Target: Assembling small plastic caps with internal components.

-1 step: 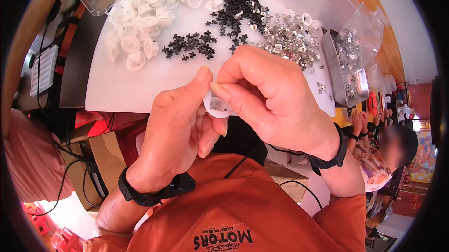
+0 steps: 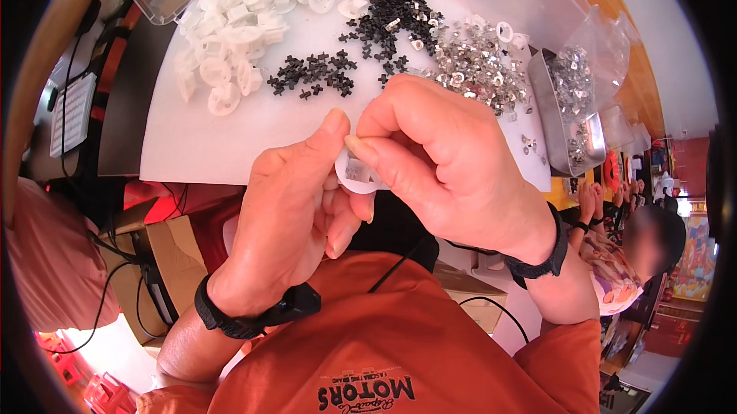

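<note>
A small white round plastic part (image 2: 355, 185) with a square hollow is held in front of my chest, just off the table's near edge. My left hand (image 2: 284, 203) is closed on it, with the thumb at the upper rim and fingers beneath. My right hand (image 2: 449, 157) has thumb and forefinger pinched together at the part's upper right side. Whatever lies between those fingertips is hidden. Beyond my hands are a pile of similar white parts (image 2: 223, 68), black cross-shaped pieces (image 2: 315, 74) and small shiny metal clips (image 2: 480, 61).
White board (image 2: 192, 149) covers the tabletop under the piles. A metal tray (image 2: 553, 118) with more clips stands at the right, beside clear plastic bags (image 2: 606, 45). A clear bin (image 2: 153, 3) is at the far left. Other people sit at the right; another person's arm (image 2: 54, 53) is at left.
</note>
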### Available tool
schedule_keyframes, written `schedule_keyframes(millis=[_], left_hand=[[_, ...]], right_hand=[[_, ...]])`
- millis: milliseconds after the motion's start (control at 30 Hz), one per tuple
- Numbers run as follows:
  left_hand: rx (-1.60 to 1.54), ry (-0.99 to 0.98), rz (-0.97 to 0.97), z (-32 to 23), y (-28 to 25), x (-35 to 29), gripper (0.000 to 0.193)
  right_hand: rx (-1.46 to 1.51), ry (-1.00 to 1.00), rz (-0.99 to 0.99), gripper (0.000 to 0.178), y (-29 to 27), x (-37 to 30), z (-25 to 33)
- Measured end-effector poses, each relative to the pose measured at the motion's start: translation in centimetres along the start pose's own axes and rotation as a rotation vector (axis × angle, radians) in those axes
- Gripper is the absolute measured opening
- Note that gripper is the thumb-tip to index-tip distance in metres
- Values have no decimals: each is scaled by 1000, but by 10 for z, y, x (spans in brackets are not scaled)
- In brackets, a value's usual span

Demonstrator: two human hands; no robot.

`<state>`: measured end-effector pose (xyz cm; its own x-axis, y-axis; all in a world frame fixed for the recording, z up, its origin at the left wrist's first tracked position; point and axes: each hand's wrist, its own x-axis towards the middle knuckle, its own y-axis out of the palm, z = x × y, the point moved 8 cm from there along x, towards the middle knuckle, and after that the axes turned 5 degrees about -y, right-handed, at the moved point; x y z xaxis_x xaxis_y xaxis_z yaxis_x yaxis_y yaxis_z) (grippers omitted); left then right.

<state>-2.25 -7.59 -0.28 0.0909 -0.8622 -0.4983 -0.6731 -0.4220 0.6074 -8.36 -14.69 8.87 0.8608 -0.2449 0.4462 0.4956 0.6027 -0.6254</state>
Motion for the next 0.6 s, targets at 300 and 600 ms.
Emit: schedule_keyframes(millis=[300, 600], left_hand=[[10, 86, -43, 2, -8, 2, 44], [-9, 120, -35, -1, -9, 0, 42]], right_hand=[[113, 36, -42, 7, 10, -6, -4], [566, 480, 54, 13, 25, -13, -29]])
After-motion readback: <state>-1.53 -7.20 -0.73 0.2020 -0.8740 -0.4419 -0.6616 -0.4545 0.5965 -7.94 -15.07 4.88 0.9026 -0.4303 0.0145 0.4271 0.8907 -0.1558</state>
